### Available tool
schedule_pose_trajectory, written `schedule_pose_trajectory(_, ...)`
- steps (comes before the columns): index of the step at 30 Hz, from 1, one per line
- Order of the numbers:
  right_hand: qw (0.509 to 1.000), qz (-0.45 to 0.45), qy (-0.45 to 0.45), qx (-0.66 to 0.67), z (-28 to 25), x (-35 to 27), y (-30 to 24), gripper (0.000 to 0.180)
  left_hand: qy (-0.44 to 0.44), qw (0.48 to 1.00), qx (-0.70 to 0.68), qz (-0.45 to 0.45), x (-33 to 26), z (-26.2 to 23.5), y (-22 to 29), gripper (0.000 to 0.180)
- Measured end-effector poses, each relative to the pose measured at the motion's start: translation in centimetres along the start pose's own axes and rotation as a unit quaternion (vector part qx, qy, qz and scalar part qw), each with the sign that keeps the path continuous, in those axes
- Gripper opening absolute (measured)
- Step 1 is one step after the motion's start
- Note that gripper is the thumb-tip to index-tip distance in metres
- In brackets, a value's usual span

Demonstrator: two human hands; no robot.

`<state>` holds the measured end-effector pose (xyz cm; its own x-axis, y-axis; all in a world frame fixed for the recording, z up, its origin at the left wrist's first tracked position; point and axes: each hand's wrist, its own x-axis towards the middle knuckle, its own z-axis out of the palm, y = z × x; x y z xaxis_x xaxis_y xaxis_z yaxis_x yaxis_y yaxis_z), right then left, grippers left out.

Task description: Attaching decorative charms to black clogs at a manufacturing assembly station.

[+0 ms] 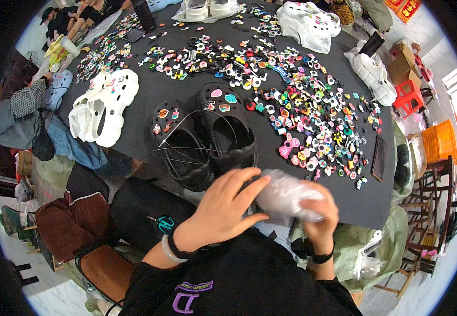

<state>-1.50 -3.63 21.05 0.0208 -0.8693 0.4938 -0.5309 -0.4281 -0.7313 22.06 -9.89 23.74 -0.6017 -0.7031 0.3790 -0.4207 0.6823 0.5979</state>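
"Where is the plastic bag being held?"

"The right hand [321,210] is gripping the crumpled clear plastic bag [286,192] by its right side, at the near edge of the black table [352,208]."

"And what is the left hand [226,205] doing?"

"It is holding its thumb and fingers wide apart beside the bag's left side; I cannot tell whether the fingertips are touching it."

"Which shoes are sitting closest?"

"The black clogs [207,131] are resting by the near edge, toes pointing toward the far edge, and a thin loop [178,148] is crossing them. White clogs [125,97] are lying near the left edge, while colourful charms [313,116] are covering much of the right side."
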Motion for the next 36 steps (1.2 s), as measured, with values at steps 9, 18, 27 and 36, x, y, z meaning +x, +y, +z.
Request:
schedule_pose_trajectory(9,0.990,-0.022,0.139,0.032,0.8,8.2,1.6,0.036,-0.016,0.941,0.339,-0.001,4.4,-3.2,-3.5,0.046)
schedule_pose_trajectory(18,0.983,-0.066,-0.159,0.062,5.8,12.7,0.7,0.039,0.064,0.965,0.252,-0.016,-0.6,-3.0,-3.7,0.015)
schedule_pose_trajectory(27,0.916,-0.170,-0.158,-0.327,12.4,14.3,-1.1,0.012,0.073,0.979,0.190,0.024,-2.3,-2.9,-1.5,0.015)
schedule_pose_trajectory(36,0.965,-0.123,-0.157,-0.170,12.0,14.4,3.2,0.034,-0.051,0.997,-0.020,0.048,-5.6,-7.4,0.9,0.021)
